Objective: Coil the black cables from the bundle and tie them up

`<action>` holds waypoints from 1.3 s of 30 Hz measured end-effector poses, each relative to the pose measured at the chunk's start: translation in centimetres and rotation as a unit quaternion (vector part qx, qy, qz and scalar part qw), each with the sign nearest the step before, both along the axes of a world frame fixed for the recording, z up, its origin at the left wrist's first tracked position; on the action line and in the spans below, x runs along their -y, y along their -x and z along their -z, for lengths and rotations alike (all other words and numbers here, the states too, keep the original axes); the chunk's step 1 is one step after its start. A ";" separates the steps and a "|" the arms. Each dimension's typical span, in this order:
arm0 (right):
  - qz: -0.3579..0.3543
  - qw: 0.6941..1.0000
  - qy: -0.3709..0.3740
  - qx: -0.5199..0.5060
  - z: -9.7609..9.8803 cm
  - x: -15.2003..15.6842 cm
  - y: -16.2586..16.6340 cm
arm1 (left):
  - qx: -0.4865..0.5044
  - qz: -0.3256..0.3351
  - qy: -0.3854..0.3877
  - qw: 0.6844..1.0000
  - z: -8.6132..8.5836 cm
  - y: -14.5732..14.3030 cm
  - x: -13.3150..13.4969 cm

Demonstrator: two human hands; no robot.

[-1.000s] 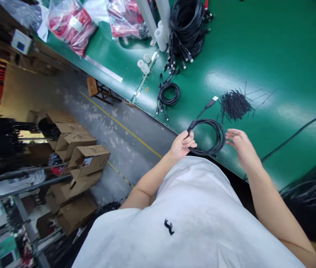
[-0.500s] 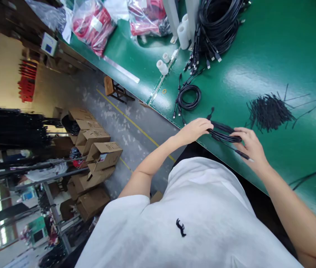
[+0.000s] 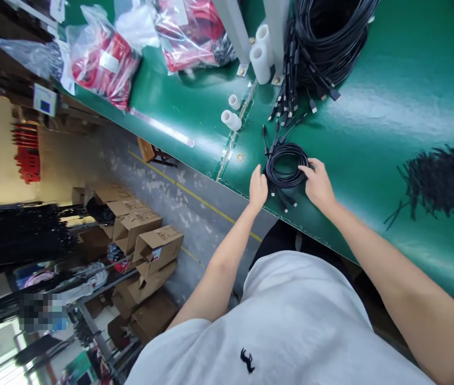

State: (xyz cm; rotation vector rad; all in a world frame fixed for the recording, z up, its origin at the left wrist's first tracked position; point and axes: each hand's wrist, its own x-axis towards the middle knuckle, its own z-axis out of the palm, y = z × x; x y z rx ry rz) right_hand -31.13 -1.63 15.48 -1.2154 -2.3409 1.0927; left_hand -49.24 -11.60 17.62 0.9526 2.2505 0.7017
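A coiled black USB cable (image 3: 286,185) lies near the table's front edge, apparently stacked on a similar coil, with plugs sticking out above and below. My right hand (image 3: 318,186) pinches the coil's right side between thumb and fingers. On the coil's left side is my left hand (image 3: 258,188), its fingers stretched out and the palm turned toward the cable. Whether the left fingertips touch the coil I cannot tell. Farther back sits a large bundle of black cables (image 3: 331,64) with plugs hanging toward me.
A heap of short black ties (image 3: 445,179) lies on the green table (image 3: 375,160) at right. White plastic tubes (image 3: 231,120), a yellow rubber band (image 3: 240,157), a metal ruler (image 3: 162,127) and bagged red cables (image 3: 108,67) are to the left. Cardboard boxes (image 3: 158,248) stand on the floor.
Both hands have carried the held cable coil leftward and set it down at the coil on the table. My left hand has let go; the view has shifted.
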 end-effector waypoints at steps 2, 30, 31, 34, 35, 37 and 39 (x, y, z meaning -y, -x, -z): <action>0.092 0.995 0.034 -0.007 -0.4 0.2 0.1 | 0.021 -0.005 0.020 1.000 0.6 -1.4 0.1; 0.220 0.953 0.200 -0.051 0.6 3.2 2.1 | 0.043 -0.028 -0.007 0.999 -0.3 2.2 -2.8; 0.231 0.946 0.219 -0.067 0.7 5.3 -0.2 | 0.031 -0.051 -0.015 0.998 -0.4 2.4 -1.8; 0.293 0.916 0.271 -0.046 0.6 13.5 -9.0 | 0.021 -0.090 -0.065 0.994 -0.4 2.7 1.5; 0.333 0.900 0.281 -0.029 0.4 16.4 -12.4 | 0.022 -0.084 -0.085 0.993 -0.2 2.7 2.6; 0.430 0.857 0.282 0.007 0.0 21.4 -19.4 | 0.024 -0.069 -0.111 0.991 0.2 2.1 4.7; 0.519 0.812 0.265 0.035 -0.3 24.5 -26.5 | 0.021 -0.051 -0.124 0.991 0.4 0.3 6.7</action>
